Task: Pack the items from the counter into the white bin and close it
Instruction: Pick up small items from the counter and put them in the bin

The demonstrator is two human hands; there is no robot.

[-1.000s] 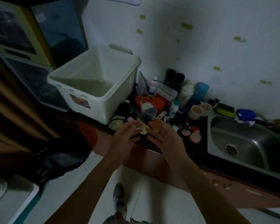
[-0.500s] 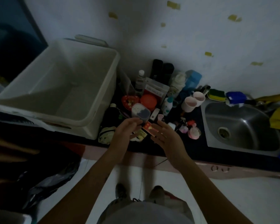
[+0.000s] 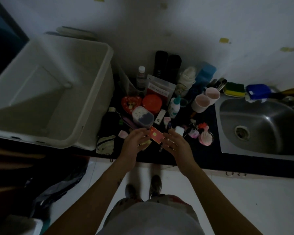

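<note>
The white bin (image 3: pixel 98 92) stands open on the counter's left end, with nothing visible inside. To its right lies a crowd of small items: a heart-shaped red tin (image 3: pixel 131 102), a round red tin (image 3: pixel 152 102), a cotton-swab jar (image 3: pixel 143 117), a white squeeze bottle (image 3: pixel 174 107), two pink cups (image 3: pixel 205 99) and a pink hairbrush (image 3: pixel 205 137). A flat red box (image 3: pixel 157 136) lies at the front. My left hand (image 3: pixel 136 143) reaches its left end and my right hand (image 3: pixel 176 145) its right end, fingers spread. No firm grip shows.
A steel sink (image 3: pixel 260 126) fills the counter's right end, with a sponge (image 3: pixel 234 89) and a blue box (image 3: pixel 258 91) behind it. A flat lid (image 3: pixel 75 32) leans on the wall behind the bin. A black bag (image 3: pixel 58 185) lies on the floor at left.
My view has tilted down over the counter. Both hands have moved forward and now sit at either end of the red box.
</note>
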